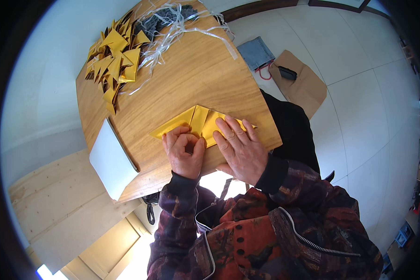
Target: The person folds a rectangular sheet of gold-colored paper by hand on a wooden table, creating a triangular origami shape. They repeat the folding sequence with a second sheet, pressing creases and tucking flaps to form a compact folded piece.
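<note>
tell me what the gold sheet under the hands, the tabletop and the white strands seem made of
Gold sheet: probably foil-faced paper; it shines and holds crisp creases. Tabletop: wood or wood veneer, smooth, with visible grain. White strands: likely thin plastic ribbon, translucent and glossy.

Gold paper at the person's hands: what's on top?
The right hand lies over the right side of the gold paper, the left hand at its lower edge. What their fingers cover cannot be seen.

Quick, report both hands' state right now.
Left hand: curled, touching the folded gold paper; whether it grips it cannot be told.
Right hand: open, laid palm down over the folded gold paper.
</note>
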Demonstrator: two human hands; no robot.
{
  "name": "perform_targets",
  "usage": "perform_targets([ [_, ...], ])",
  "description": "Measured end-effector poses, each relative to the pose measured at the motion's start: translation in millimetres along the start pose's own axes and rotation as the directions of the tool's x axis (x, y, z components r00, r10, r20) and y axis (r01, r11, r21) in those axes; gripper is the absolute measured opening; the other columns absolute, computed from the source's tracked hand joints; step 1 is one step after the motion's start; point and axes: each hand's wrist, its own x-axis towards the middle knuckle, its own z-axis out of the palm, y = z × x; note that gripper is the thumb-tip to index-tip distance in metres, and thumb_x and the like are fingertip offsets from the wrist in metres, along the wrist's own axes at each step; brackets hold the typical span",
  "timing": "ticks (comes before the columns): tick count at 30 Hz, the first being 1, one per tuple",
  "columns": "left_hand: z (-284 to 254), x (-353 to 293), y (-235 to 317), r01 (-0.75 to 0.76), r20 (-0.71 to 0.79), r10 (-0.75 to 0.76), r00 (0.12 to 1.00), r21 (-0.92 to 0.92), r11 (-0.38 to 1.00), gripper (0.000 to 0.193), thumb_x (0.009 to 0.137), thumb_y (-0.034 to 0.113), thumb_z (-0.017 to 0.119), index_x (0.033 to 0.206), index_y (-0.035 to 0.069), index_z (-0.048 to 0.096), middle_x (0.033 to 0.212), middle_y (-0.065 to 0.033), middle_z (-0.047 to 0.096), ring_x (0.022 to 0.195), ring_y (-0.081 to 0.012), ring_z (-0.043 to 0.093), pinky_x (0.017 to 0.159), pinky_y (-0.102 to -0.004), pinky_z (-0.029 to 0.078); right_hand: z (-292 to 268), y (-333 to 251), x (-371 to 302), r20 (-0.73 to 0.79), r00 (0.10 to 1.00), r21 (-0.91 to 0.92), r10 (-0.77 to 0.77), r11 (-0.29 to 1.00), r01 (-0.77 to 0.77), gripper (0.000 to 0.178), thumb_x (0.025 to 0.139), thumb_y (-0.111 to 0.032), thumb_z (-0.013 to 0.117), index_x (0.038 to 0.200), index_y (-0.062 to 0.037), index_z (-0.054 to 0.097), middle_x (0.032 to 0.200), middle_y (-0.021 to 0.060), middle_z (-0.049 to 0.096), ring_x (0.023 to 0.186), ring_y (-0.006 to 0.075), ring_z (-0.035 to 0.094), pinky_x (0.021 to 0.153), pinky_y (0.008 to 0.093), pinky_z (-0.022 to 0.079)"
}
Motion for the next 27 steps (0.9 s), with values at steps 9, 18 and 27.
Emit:
perform_targets([
  [9, -7, -7, -12, -0.197, 0.096, 0.192, 0.977, 0.043, 0.979, 0.04, 0.076, 0.006, 0.068, 0.113, 0.023, 0.069, 0.136, -0.0103, 0.049, 0.128, -0.0352, 0.041, 0.109, -0.0537, 0.022, 8, 0, -2, -0.036, 0.999, -0.064, -0.022, 0.998, 0.019, 0.084, 0.073, -0.046, 0.074, 0.138, -0.0031, 0.042, 0.152, 0.0187, 0.03, 0.145, 0.0338, 0.022, 0.117, 0.0495, 0.014],
  [18, -28, -12, -27, -0.47, 0.493, 0.302, 0.816, 0.261, 0.843, 0.05, 0.089, 0.039, 0.06, 0.138, 0.035, 0.051, 0.153, 0.0082, 0.036, 0.146, -0.0288, 0.021, 0.111, -0.065, 0.008, 10, 2, -1, -0.028, 0.999, -0.123, -0.045, 0.992, 0.041, 0.075, 0.082, -0.046, 0.067, 0.136, -0.0006, 0.043, 0.15, 0.0202, 0.032, 0.143, 0.0342, 0.023, 0.116, 0.0506, 0.016],
  [27, -30, -14, -32, -0.563, 0.551, 0.354, 0.756, 0.271, 0.781, 0.071, 0.084, 0.065, 0.053, 0.147, 0.038, 0.036, 0.157, 0.0087, 0.027, 0.148, -0.0299, 0.013, 0.109, -0.0713, 0.006, 16, -10, 15, -0.23, 0.94, 0.072, 0.253, 0.967, -0.243, 0.059, 0.09, -0.028, 0.063, 0.137, -0.0008, 0.04, 0.134, 0.02, 0.053, 0.132, 0.0313, 0.043, 0.112, 0.0455, 0.028],
])
